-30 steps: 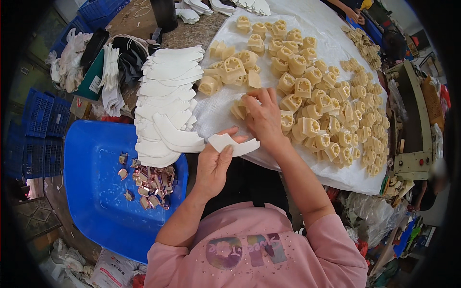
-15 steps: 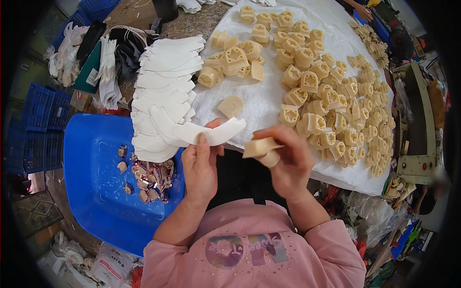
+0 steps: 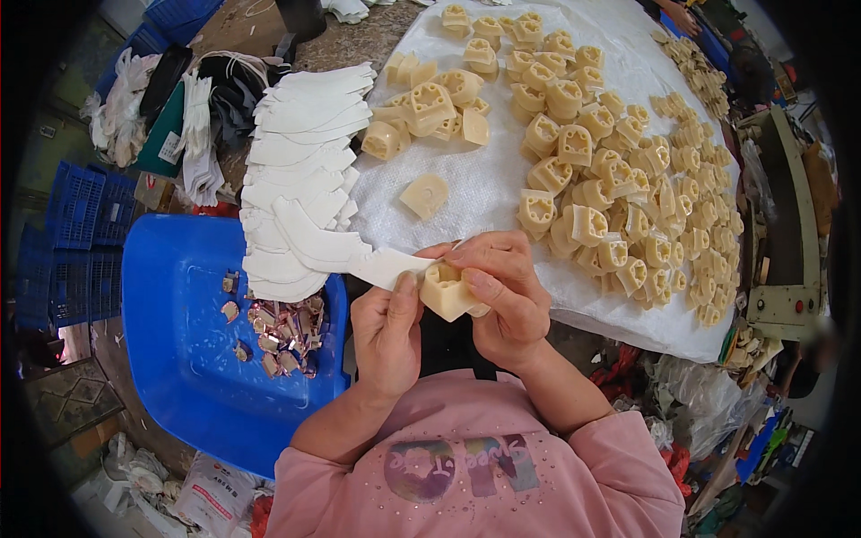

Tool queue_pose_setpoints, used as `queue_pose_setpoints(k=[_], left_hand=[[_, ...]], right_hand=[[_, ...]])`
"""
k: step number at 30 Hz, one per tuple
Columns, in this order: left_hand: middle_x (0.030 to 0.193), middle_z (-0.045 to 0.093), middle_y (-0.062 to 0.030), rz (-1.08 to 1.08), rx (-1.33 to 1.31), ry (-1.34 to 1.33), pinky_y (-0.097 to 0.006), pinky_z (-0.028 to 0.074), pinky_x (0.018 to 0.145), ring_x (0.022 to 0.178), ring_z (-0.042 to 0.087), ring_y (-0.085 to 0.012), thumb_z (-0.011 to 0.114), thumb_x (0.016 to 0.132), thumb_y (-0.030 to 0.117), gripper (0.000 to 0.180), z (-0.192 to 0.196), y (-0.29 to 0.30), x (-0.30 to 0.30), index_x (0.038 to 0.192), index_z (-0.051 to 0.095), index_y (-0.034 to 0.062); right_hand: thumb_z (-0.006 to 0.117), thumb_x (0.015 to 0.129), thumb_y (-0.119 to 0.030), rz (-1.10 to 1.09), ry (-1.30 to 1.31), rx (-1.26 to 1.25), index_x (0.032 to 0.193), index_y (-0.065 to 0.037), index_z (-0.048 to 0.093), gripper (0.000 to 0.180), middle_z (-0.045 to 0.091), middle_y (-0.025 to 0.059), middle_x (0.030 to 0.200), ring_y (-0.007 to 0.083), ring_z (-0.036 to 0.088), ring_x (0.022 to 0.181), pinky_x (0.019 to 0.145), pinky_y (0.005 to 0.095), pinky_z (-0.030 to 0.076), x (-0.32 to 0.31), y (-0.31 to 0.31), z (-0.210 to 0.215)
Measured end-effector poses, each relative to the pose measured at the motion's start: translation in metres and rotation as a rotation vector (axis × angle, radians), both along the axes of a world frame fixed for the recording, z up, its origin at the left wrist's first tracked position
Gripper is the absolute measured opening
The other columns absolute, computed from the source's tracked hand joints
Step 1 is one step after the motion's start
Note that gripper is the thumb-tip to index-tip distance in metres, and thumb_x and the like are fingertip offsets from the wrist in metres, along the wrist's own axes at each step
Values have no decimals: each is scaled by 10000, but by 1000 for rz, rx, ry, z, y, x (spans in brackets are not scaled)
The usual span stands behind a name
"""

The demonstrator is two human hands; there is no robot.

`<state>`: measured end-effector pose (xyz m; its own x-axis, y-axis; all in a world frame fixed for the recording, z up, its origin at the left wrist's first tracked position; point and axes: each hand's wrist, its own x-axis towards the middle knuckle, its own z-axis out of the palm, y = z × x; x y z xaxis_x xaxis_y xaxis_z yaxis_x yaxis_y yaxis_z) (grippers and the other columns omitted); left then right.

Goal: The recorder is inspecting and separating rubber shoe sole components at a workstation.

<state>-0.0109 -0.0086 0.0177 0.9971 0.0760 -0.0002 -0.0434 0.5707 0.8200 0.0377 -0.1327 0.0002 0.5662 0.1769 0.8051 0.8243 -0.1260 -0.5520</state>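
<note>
A cream plastic shoe heel (image 3: 446, 297), its hollowed face turned up, is held between my two hands in front of my chest. My left hand (image 3: 386, 341) pinches a curved white strip (image 3: 381, 265) of cover material against the heel's side, thumb on the near face. My right hand (image 3: 509, 300) grips the heel from the right, its fingers pressing at the top edge where the strip's end is partly hidden. A single cream heel (image 3: 424, 195) lies on the white sheet just beyond. To the left, overlapping white strips (image 3: 300, 166) lie fanned in a long stack.
Many loose heels (image 3: 619, 170) cover the right of the white woven sheet (image 3: 493, 179), with a smaller heap (image 3: 430, 108) further back. A blue tub (image 3: 179, 332) at my left contains shiny pinkish pieces (image 3: 282, 341). Another person's hand (image 3: 682, 18) shows at far right.
My right hand has brought the heel leftward to the white strip. Both hands now meet, with the strip against the heel; before, they were apart.
</note>
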Motion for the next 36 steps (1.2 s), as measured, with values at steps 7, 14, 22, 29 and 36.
queue_pose_setpoints(k=[7,14,22,29,36], left_hand=[[1165,563,-169,82,141,-6,-298,419,904,1025,549,-181,341,984,142,376,3,-7,-5,1191,482,-138],[1089,607,-166,49,444,-112,-282,430,830,899,561,-141,349,983,194,385,-8,7,-2,1110,545,-111],[826,624,-51,206,756,-35,-207,427,676,750,521,-67,506,937,130,251,2,19,3,969,611,-95],[740,585,-120,164,945,-161,-283,422,589,635,532,-185,536,879,29,142,-5,13,5,952,619,-61],[842,592,-165,307,1155,-461,-320,455,653,729,564,-256,521,859,-31,181,-11,7,5,1012,616,-50]], right_hand=[[653,649,76,-75,-29,-26,1038,-60,573,420,606,97,981,267,528,813,683,361,437,-1,1,-1],[671,638,-8,-210,-88,-148,1020,-117,575,409,634,25,951,222,453,765,706,374,287,4,-5,-3],[629,605,-41,-260,-25,-553,835,-149,579,259,556,0,830,208,463,772,738,425,240,-3,-14,28],[604,583,-23,-146,185,-794,745,-129,528,208,408,40,740,227,429,775,699,415,234,-2,-17,37],[596,583,6,-137,163,-634,775,-115,549,232,441,50,754,228,442,763,702,398,243,1,-17,18]])
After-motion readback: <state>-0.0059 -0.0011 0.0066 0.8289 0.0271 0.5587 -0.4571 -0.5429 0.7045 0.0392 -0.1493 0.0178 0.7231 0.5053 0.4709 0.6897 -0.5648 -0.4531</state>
